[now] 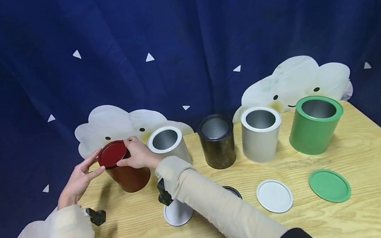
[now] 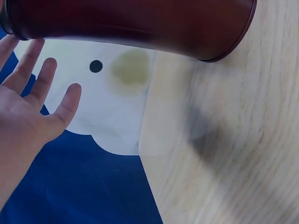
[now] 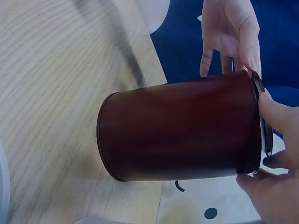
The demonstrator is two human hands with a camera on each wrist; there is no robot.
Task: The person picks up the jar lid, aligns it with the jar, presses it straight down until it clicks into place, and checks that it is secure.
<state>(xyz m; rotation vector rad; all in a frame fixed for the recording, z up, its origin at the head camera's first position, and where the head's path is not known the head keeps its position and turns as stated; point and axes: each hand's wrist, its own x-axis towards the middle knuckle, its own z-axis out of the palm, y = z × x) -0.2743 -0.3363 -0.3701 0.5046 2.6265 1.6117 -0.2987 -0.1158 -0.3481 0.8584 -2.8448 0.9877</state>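
Note:
A dark red can [image 1: 130, 178] stands upright on the wooden table at the left of the row. Its red lid [image 1: 112, 154] sits at the mouth; in the right wrist view a gap shows along one side, so it lies tilted on the rim. My right hand [image 1: 138, 153] pinches the lid's edge from the right, with some fingertips low at the can's rim. From the left, my left hand [image 1: 78, 182] reaches in with fingers fairly straight, thumb and fingertips touching the rim area. Its remaining fingers are spread beside the can in the left wrist view.
Open white [image 1: 176, 149], black [image 1: 220, 152], light grey-white [image 1: 262, 144] and green cans [image 1: 312, 136] stand to the right. Before them lie a white lid [image 1: 178, 214], a black lid [image 1: 234, 191] partly behind my right forearm, another white lid [image 1: 274, 196] and a green lid [image 1: 330, 186].

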